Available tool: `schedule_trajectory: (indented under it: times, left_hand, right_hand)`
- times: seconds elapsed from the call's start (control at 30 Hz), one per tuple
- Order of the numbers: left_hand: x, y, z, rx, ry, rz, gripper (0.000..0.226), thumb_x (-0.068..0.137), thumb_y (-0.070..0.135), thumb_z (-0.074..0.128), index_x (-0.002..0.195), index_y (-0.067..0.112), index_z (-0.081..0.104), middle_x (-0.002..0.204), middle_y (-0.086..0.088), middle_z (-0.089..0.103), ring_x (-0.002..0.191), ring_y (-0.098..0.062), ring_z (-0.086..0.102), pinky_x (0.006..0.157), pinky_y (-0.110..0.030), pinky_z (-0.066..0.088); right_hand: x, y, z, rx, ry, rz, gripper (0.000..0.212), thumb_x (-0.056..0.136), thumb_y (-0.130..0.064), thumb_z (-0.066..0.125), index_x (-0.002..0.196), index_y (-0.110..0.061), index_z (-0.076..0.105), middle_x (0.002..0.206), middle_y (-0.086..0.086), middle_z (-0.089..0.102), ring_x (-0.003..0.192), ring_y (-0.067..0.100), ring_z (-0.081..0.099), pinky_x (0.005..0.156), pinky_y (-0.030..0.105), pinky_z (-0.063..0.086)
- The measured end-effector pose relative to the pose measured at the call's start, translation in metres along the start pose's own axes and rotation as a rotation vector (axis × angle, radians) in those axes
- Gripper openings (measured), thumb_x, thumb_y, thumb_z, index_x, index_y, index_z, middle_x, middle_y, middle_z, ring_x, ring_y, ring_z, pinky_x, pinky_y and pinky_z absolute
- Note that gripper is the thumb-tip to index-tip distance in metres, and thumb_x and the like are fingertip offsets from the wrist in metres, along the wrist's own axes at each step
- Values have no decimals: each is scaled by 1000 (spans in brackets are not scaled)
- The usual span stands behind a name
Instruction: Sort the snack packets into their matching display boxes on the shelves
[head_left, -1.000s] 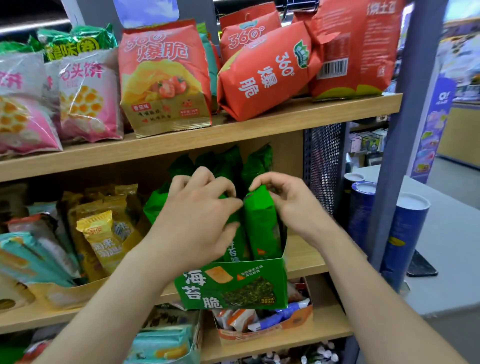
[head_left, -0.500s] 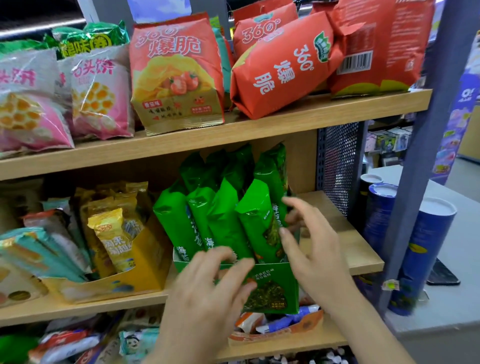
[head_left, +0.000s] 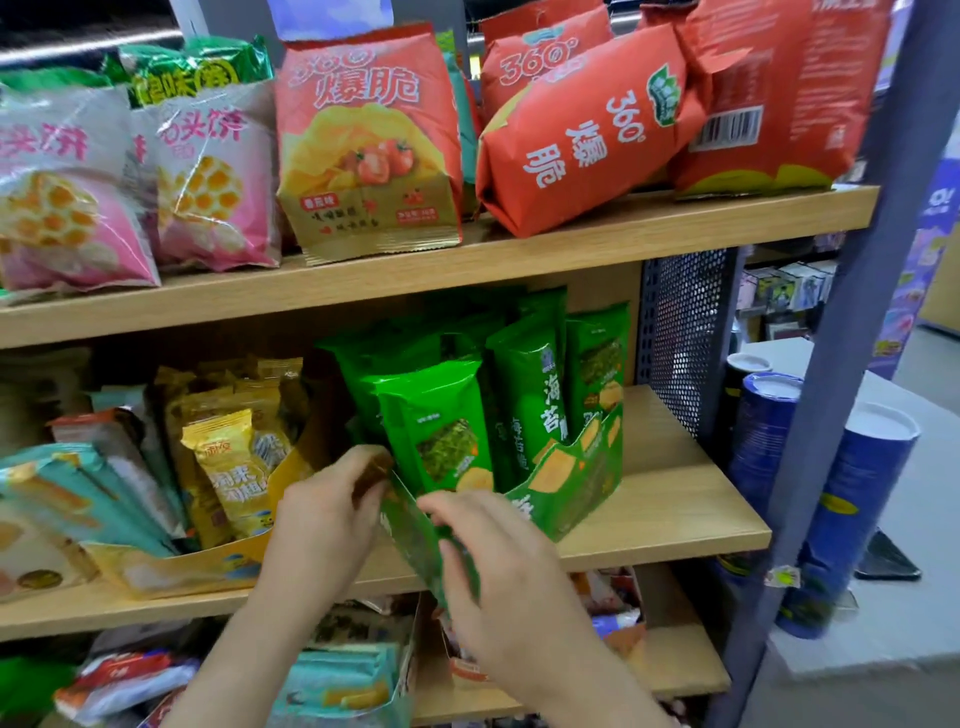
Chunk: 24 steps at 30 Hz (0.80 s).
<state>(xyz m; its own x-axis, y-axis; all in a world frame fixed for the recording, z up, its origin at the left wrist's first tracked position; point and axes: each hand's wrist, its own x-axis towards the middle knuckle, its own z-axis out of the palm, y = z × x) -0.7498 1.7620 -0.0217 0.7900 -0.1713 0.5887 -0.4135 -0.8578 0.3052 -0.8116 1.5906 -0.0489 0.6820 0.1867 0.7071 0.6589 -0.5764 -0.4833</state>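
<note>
Gripping the glossy green cardboard display box (head_left: 561, 483) at its front corner, your left hand (head_left: 322, 525) and right hand (head_left: 498, 566) curl shut around it, crinkly green packets (head_left: 441, 426) upright inside.

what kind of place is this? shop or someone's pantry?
Most likely a small retail shop. Wooden shelves hold many repeated snack bags, green packets stand in a branded display box, and tall blue canisters sit on a counter beside the rack.

Both hands blur over the green display box (head_left: 566, 488), hiding its near-left corner; pink bags (head_left: 57, 197) are cut off far left.
</note>
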Motion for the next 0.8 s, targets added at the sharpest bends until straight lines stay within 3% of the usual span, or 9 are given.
schedule_trajectory:
  times: [0.1,0.17,0.27,0.37,0.47,0.57,0.63,0.7,0.8]
  left_hand:
    - [15,-15,-2,-39,-35,-154,34,87,-2,60,114,17,69,103,-4,73,96,-25,67,75,-25,44]
    - [17,-20,-9,-275,-81,-288,38,92,-4,48,112,23,65,111,-4,69,107,-21,64,90,-31,50]
    - [7,-5,-21,-587,80,-400,31,101,6,42,120,23,60,118,0,65,106,-7,63,92,-34,53]
    - [-6,23,-27,-547,102,-330,53,93,34,54,143,26,41,134,14,50,117,3,51,99,-25,45]
    - [-8,41,-9,-378,-26,-316,92,80,57,58,154,30,11,145,18,33,135,-3,32,110,-31,32]
    - [-7,44,9,-295,-30,-289,86,86,50,60,154,25,13,143,6,44,133,-13,37,107,-32,36]
    - [-1,39,12,-316,-32,-308,75,87,46,61,149,27,23,129,7,53,123,-15,47,100,-37,45]
    - [6,33,7,-347,-87,-344,71,86,44,64,145,30,25,122,9,56,113,-16,55,92,-42,51]
    - [14,23,-3,-364,-145,-382,71,86,38,67,141,26,25,113,6,62,97,-15,63,81,-45,56]
  right_hand:
    - [13,-13,22,-5,-63,22,44,90,-4,51,132,-14,54,124,4,57,113,20,52,96,35,47]
    - [21,-20,29,53,-131,54,45,93,-6,48,136,-16,51,131,2,51,120,17,47,102,31,41]
    - [28,-28,23,176,-153,69,41,97,-9,47,136,-22,51,133,-8,48,121,4,44,105,20,37]
    - [26,-15,-6,106,153,111,35,94,-16,55,128,-25,57,124,-11,53,118,-1,48,102,17,38]
    - [28,22,-51,-20,501,410,55,85,-28,71,135,-23,48,131,-4,46,119,6,45,102,22,36]
    - [43,55,-81,-52,349,714,87,81,-46,74,149,-19,27,147,3,36,135,20,37,111,39,34]
    - [55,67,-84,-118,262,741,84,79,-54,72,141,-12,35,133,8,50,125,28,49,104,46,42]
    - [64,70,-82,-198,228,715,66,81,-53,71,125,-11,45,101,3,59,97,27,59,91,48,50]
    - [67,68,-81,-269,204,543,33,85,-44,71,87,-22,46,68,-6,50,64,16,51,72,40,48]
